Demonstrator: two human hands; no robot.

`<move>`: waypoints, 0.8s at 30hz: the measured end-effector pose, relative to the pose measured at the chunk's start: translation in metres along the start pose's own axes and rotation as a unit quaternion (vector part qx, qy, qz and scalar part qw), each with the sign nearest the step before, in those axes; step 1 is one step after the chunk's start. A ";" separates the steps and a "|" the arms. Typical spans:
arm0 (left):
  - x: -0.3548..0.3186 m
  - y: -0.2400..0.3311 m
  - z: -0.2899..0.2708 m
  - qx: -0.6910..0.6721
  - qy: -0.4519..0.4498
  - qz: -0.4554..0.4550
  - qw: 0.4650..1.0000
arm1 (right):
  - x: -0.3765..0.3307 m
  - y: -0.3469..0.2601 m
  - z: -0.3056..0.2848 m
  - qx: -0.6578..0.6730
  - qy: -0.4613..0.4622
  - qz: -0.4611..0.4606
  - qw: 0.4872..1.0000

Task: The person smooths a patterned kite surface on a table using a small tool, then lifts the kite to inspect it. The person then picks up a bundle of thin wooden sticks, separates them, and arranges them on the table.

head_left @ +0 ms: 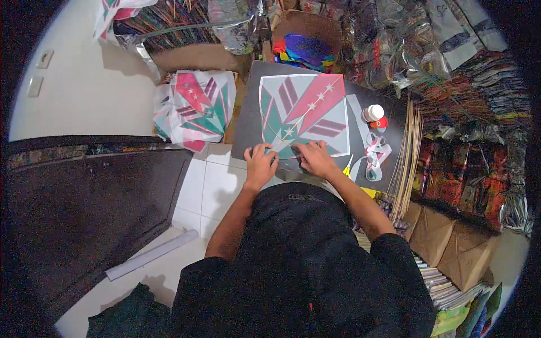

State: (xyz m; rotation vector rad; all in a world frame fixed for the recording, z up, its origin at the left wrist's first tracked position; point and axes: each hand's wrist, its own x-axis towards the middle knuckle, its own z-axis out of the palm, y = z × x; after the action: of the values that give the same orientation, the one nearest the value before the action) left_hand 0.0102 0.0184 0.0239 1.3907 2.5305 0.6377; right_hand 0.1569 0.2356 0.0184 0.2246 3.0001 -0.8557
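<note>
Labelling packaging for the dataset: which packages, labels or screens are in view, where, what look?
Glue bottle: on the dark board, right of the kite sheet; white, round, orange cap.
Foil-wrapped bundles: stacked far right; shiny, multicoloured.
Cardboard boxes: lower right; brown, rectangular.
Screens, signs: none.

On the board [248,121]: kite sheet [304,112] in the middle, glue bottle [372,112] to its right, stick bundle [407,155] further right, sheet pile [194,110] left.
</note>
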 end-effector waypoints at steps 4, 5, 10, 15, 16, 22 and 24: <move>-0.001 -0.001 0.003 -0.001 0.005 -0.004 1.000 | -0.012 0.006 -0.011 0.033 0.014 0.016 0.999; 0.000 0.000 0.002 -0.001 0.002 -0.006 1.000 | -0.015 0.008 -0.013 0.045 0.024 0.016 0.999; 0.000 0.002 -0.002 -0.006 0.002 -0.001 1.000 | -0.020 0.012 -0.014 0.063 0.030 0.015 0.997; 0.001 0.003 -0.002 -0.006 0.006 -0.002 1.000 | -0.019 0.014 -0.007 0.053 0.025 0.017 0.998; 0.001 0.003 -0.002 -0.008 0.004 -0.004 1.000 | -0.019 0.014 -0.007 0.050 0.019 0.024 0.998; 0.001 0.002 -0.001 -0.011 0.001 -0.007 1.000 | -0.019 0.012 -0.007 0.044 0.025 0.039 0.998; 0.001 0.002 -0.001 -0.013 0.002 -0.007 1.000 | -0.019 0.013 -0.007 0.039 0.024 0.042 0.998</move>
State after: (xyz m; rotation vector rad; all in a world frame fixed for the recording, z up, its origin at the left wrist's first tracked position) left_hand 0.0108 0.0194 0.0256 1.3622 2.5235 0.6683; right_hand 0.1774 0.2478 0.0187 0.3764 2.9785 -0.9741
